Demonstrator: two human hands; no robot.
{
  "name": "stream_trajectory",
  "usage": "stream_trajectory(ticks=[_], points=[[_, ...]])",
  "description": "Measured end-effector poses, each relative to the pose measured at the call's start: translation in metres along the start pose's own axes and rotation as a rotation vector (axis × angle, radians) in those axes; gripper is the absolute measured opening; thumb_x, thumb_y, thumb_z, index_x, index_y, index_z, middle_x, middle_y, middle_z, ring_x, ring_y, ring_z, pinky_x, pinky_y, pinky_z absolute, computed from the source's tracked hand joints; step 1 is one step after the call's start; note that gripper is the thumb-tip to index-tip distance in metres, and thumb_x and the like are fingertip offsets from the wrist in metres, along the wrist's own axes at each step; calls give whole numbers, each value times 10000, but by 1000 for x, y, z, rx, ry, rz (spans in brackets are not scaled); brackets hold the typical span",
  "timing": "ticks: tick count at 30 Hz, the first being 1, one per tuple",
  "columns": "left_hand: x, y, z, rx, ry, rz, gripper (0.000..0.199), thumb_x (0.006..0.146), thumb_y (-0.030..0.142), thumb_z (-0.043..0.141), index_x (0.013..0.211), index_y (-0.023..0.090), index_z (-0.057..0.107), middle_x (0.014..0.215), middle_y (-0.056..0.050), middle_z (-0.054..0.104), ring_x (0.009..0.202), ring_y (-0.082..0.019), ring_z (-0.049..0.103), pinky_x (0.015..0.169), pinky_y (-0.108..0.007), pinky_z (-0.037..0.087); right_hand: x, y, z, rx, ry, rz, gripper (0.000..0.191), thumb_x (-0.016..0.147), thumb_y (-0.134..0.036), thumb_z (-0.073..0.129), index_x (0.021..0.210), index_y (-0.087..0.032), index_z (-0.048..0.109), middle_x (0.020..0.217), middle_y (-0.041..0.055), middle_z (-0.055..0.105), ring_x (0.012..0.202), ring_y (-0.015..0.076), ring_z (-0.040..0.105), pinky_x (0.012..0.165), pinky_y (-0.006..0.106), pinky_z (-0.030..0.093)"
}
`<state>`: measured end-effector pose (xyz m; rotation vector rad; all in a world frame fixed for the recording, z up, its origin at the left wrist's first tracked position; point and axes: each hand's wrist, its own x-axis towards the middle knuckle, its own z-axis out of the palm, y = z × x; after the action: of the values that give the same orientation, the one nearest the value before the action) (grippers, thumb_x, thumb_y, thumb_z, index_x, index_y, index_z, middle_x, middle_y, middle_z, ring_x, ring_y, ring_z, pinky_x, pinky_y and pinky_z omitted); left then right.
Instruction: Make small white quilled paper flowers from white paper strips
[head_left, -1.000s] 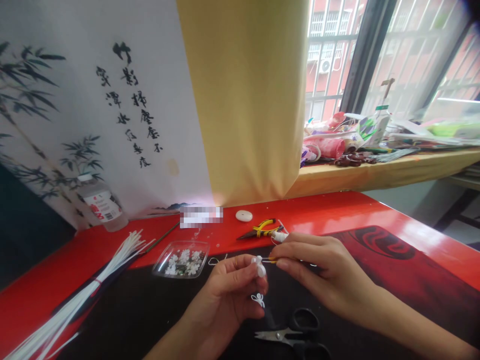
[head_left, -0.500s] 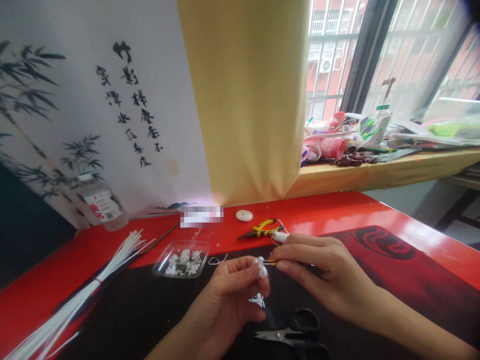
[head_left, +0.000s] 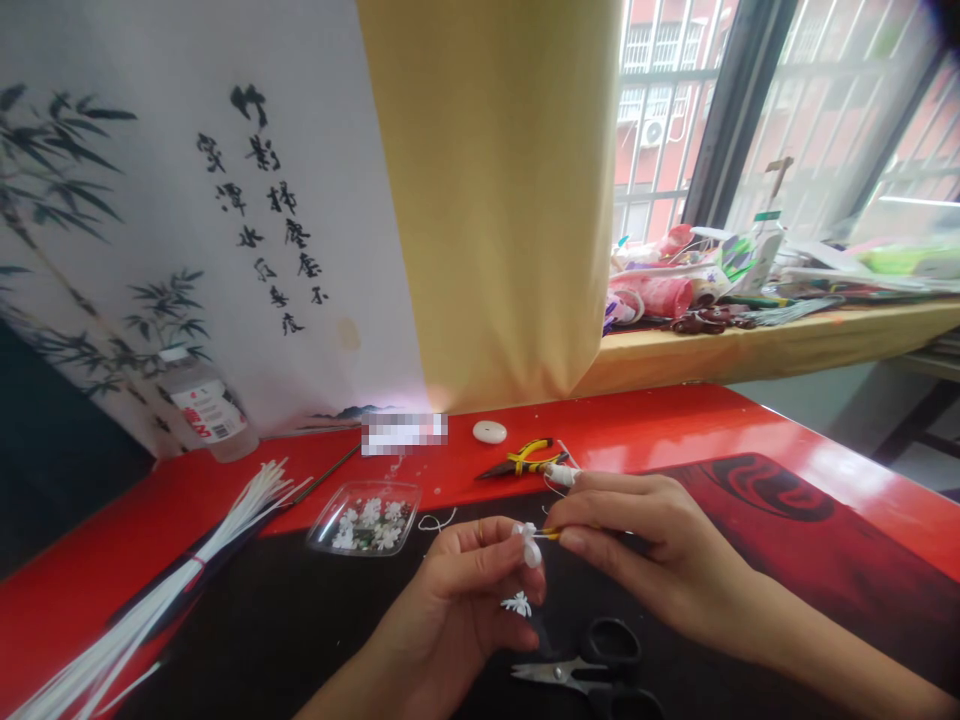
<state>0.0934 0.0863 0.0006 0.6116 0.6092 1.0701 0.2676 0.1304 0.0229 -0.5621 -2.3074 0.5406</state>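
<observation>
My left hand (head_left: pixel 469 600) pinches a small white flower (head_left: pixel 529 548) between thumb and forefinger. A second tiny white flower-like piece (head_left: pixel 517 603) shows lower down by the curled fingers of that hand; how it is held is unclear. My right hand (head_left: pixel 637 525) has thumb and fingers closed on a thin yellow stem-like piece (head_left: pixel 553 533), whose pale end meets the white flower. I cannot make out whether it is wire or a tool. Just behind the right fingertips lies a white thread spool (head_left: pixel 562 474). Black-handled scissors (head_left: pixel 581 672) lie below both hands, blades pointing left.
Yellow-handled pliers (head_left: pixel 521 458) and a white oval object (head_left: pixel 490 432) lie on the red table (head_left: pixel 637 420). A clear dish (head_left: pixel 315 535) holds white flower pieces. Bundled white strips (head_left: pixel 180 590) stretch along the left, near a bottle (head_left: pixel 214 410). Clutter fills the sill (head_left: pixel 750 340).
The yellow piece and my right fingertips have dipped slightly, and the two thin lines at its end look closer together. The white flower has turned a little in my left hand.
</observation>
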Motion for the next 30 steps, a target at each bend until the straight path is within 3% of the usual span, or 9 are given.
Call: stream_trajectory(ticks=[13, 23, 27, 30], points=[[-2, -1, 1, 91, 21, -9, 88, 702, 167, 633, 651, 100, 606, 551, -18, 558, 495, -64, 489, 426, -139, 446, 3, -2, -8, 155, -164, 75, 157, 843, -200, 490, 750, -152, 607, 641, -21, 564, 579, 66, 470, 539, 182, 346], [-1, -2, 1, 111, 24, -8, 90, 674, 157, 665, 661, 90, 607, 551, -24, 585, 498, -69, 518, 426, -144, 456, 5, 2, -14, 399, -327, 229, 231, 830, -278, 496, 721, -118, 624, 605, -9, 502, 551, 80, 446, 469, 194, 328], [-2, 0, 1, 137, 15, 21, 91, 672, 166, 670, 663, 96, 612, 553, -17, 588, 497, -70, 513, 424, -153, 469, 5, 2, -16, 335, -308, 193, 191, 833, -263, 497, 770, -136, 624, 643, -6, 544, 577, 80, 481, 496, 191, 361], [-3, 4, 2, 159, 17, 56, 88, 663, 162, 677, 657, 97, 617, 556, -17, 590, 504, -74, 512, 429, -160, 477, 4, 3, -17, 174, -212, 102, 118, 824, -218, 517, 849, -164, 618, 735, 1, 588, 643, 84, 520, 562, 195, 401]])
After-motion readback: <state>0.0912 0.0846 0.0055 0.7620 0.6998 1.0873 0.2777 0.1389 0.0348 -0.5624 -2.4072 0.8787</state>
